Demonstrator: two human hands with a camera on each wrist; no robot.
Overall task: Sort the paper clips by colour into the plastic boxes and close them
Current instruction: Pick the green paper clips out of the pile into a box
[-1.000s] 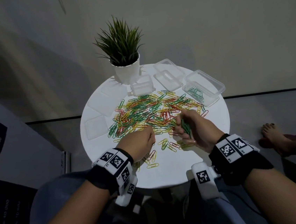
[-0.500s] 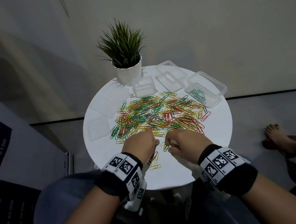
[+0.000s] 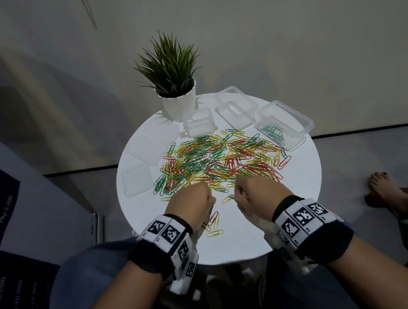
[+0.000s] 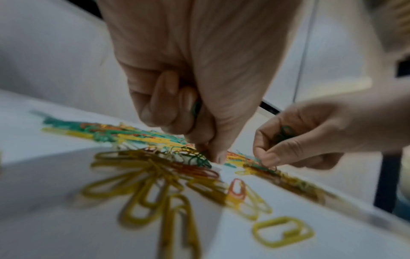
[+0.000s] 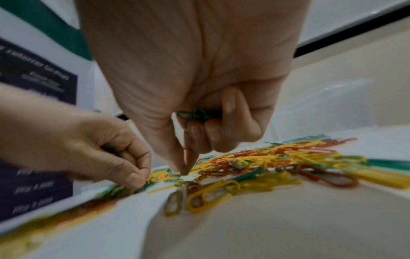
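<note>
A pile of green, yellow and red paper clips (image 3: 213, 161) covers the middle of the round white table (image 3: 302, 194). My left hand (image 3: 193, 203) is at the pile's near edge, fingers curled round green clips (image 4: 196, 108), its fingertips pinching at a green clip (image 4: 199, 159) on the table. My right hand (image 3: 255, 195) is beside it, holding a bunch of green clips (image 5: 197, 113) in curled fingers while thumb and forefinger pinch down at the pile. An open clear box (image 3: 296, 129) at the far right holds several green clips (image 3: 274, 130).
A potted plant (image 3: 172, 82) stands at the table's far edge. A small clear box (image 3: 198, 126) and two more clear boxes or lids (image 3: 235, 113) sit behind the pile. Flat lids (image 3: 138, 184) lie at the left. A person's bare foot (image 3: 388, 193) is on the floor at the right.
My right hand turned palm down and moved left and closer to me, next to the left hand. The left hand stayed at the pile's near edge.
</note>
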